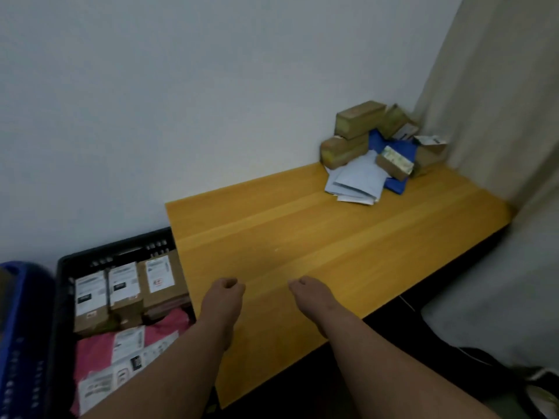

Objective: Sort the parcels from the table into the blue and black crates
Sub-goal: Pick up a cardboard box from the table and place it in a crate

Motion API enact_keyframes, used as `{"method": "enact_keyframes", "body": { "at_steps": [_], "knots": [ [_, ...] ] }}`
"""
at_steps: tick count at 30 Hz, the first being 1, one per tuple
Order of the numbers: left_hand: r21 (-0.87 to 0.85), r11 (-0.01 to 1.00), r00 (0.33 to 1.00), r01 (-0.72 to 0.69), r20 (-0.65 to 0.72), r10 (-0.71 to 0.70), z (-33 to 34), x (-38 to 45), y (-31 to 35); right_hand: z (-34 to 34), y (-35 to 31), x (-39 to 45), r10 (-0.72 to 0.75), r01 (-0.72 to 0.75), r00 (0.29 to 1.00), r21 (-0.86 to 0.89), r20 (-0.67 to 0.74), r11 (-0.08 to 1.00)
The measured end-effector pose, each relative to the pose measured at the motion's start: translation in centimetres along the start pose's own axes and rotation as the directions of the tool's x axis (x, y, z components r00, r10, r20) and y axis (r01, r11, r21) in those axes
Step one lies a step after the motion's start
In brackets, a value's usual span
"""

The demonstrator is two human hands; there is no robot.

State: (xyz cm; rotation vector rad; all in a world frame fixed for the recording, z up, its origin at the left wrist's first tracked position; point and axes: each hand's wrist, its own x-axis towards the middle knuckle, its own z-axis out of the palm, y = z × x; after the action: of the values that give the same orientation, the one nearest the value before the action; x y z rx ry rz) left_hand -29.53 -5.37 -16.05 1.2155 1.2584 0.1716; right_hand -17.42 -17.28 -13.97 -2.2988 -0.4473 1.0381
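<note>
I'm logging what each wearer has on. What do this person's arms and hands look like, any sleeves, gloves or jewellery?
Both forearms are bare as far as the frame shows, with no sleeve visible. The left hand and right hand are ungloved. No watch, ring or band is visible.

Both hands, left hand (pixel 224 293) and right hand (pixel 305 290), hover curled over table (pixel 332 237).

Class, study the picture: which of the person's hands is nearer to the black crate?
Left. The left hand hovers over the table's near-left part, just right of the black crate. The right hand is farther right, over the table's middle.
</note>
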Motion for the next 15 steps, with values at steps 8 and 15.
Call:
{"method": "enact_keyframes", "body": {
  "at_steps": [8, 15],
  "knots": [
    [0.1, 0.994, 0.999, -0.044, 0.011, 0.043, 10.4, 3.4, 4.6, -8.1, 3.9, 5.5, 0.076, -0.076, 0.997, 0.061, 0.005, 0.995],
    [0.101, 0.994, 0.999, -0.044, 0.031, 0.041, 17.1, 9.3, 8.5, -14.9, 4.7, 10.9, 0.166, -0.165, 0.985, 0.04, -0.047, 0.986]
  ]
}}
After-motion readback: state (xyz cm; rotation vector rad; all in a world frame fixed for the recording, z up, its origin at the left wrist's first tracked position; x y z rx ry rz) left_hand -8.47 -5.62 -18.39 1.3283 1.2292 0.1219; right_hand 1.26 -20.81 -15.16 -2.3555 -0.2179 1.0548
